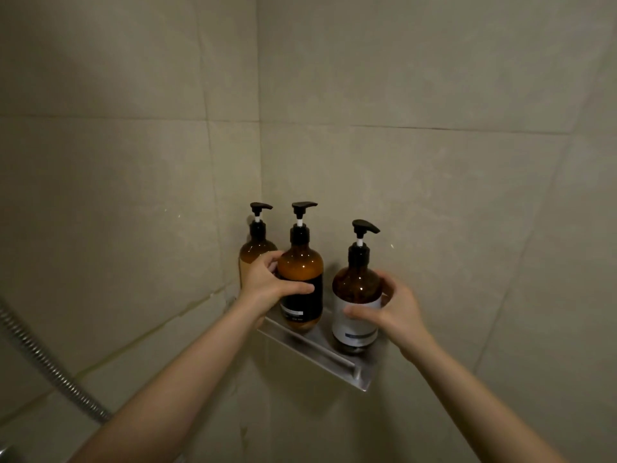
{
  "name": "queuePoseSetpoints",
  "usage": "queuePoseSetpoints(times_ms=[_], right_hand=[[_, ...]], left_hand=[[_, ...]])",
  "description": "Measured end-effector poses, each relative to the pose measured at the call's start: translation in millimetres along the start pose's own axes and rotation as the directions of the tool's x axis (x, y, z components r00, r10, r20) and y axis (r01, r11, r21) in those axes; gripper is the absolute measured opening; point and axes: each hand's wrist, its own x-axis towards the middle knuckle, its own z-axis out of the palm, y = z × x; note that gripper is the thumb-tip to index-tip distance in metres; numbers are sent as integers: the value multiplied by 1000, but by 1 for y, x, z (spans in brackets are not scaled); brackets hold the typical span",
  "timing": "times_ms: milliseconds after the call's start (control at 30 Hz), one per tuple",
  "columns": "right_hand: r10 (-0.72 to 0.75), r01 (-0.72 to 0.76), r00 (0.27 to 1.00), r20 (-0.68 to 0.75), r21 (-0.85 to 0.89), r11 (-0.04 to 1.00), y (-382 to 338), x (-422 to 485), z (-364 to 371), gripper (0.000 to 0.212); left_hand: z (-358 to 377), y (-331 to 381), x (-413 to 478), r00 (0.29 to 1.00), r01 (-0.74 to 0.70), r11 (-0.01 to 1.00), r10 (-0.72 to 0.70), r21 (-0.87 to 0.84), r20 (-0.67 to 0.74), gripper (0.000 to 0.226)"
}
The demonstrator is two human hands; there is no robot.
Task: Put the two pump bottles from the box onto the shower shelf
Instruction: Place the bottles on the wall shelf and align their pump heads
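Left hand (267,289) grips black-label bottle (300,279); right hand (394,312) grips white-label bottle (355,305) on shelf (334,359).

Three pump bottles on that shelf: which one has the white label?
The rightmost bottle, held by the right hand. The middle bottle, in the left hand, has a black label; the corner bottle is mostly hidden.
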Motion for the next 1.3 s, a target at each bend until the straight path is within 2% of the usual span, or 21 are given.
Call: queuePoseSetpoints(times_ms=[167, 700, 933, 1200, 1300], right_hand=[[25, -26, 999, -47, -26, 999, 6, -3, 6, 56], [119, -117, 988, -94, 18, 993, 17, -10, 11, 62], [159, -161, 983, -96, -10, 987, 16, -11, 16, 73], [223, -227, 973, -59, -73, 971, -1, -14, 12, 73], [281, -280, 960, -1, -77, 957, -13, -12, 2, 65]], left_hand=[[2, -9, 7, 999, 26, 999, -25, -23, 43, 95], [-4, -31, 19, 990, 21, 1000, -23, 13, 137, 96], [-5, -29, 17, 971, -61, 994, 38, 94, 234, 93], [-6, -22, 14, 962, -127, 970, 70, 207, 266, 97], [-8, -13, 13, 956, -161, 975, 115, 155, 270, 87]])
